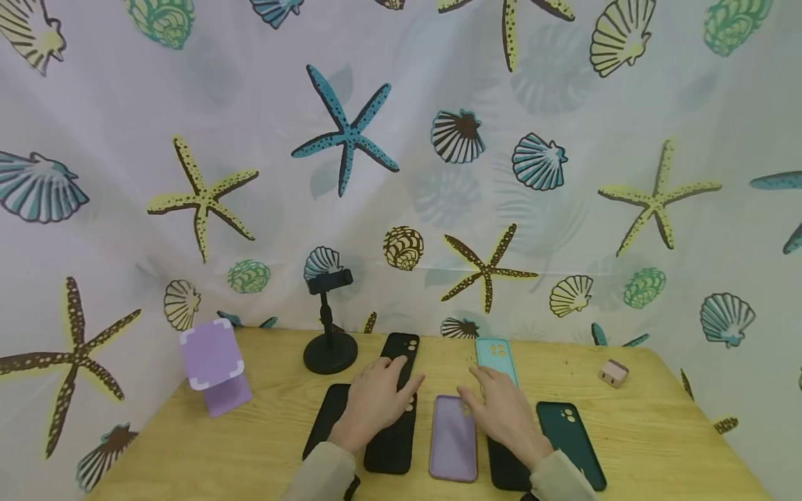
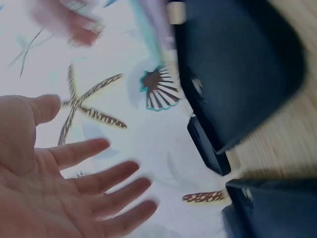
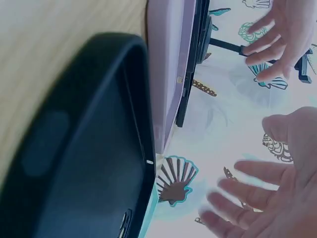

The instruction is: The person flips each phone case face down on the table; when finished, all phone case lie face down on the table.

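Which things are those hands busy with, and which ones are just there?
Probably the job, being under or near the left hand and right hand:
- black cases
- purple case
- light-blue case
- dark green case

Probably just there, away from both hands:
- black stand
- purple stand
- pink plug
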`<state>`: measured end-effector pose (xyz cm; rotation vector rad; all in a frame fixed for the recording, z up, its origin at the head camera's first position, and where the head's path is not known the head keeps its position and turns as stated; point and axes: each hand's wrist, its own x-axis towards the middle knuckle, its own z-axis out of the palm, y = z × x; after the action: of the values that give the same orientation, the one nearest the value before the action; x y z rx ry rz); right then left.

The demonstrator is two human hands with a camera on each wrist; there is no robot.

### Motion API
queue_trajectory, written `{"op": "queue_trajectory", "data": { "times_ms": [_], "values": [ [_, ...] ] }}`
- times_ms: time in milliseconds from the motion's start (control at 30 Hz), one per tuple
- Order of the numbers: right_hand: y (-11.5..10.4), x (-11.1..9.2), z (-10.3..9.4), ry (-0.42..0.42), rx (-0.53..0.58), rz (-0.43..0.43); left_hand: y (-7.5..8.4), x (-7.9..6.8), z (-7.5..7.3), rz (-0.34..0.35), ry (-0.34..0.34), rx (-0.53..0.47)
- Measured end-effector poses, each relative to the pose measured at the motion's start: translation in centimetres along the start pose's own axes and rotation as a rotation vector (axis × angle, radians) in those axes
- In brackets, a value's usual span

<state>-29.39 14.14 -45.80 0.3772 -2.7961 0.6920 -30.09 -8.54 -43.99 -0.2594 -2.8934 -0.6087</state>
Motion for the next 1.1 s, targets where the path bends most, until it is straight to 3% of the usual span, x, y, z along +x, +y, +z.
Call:
{"op": "queue_trajectory", "data": {
  "times_ms": [200,400,567,833,1000,1100],
  "values": [
    [-0.3,0.2,0.6,-0.101,0.396,0.055,-2.9,1.0,-1.7,-0.068,-0.133,-0.433],
    [-1.1,0.5,1.6,-0.266,0.652,0.103,-6.3,2.0,-2.8,-0.119,-0.207,-0.655],
    [-2.5,0.3,2.7,-0.387,0.756,0.104,-8.8,2.3,-3.2,-0.124,-0.249,-0.692],
    [-5.3,0.4,4.0,-0.528,0.854,0.051,-11.9,2.8,-2.9,0.001,-0.284,-0.687],
    [-7.3,0.3,5.6,-0.595,0.824,-0.034,-13.8,3.0,-2.6,-0.052,-0.257,-0.634],
    [-8.3,0.1,6.5,-0.646,0.853,-0.037,-14.6,3.1,-2.4,-0.098,-0.261,-0.628]
  ]
}}
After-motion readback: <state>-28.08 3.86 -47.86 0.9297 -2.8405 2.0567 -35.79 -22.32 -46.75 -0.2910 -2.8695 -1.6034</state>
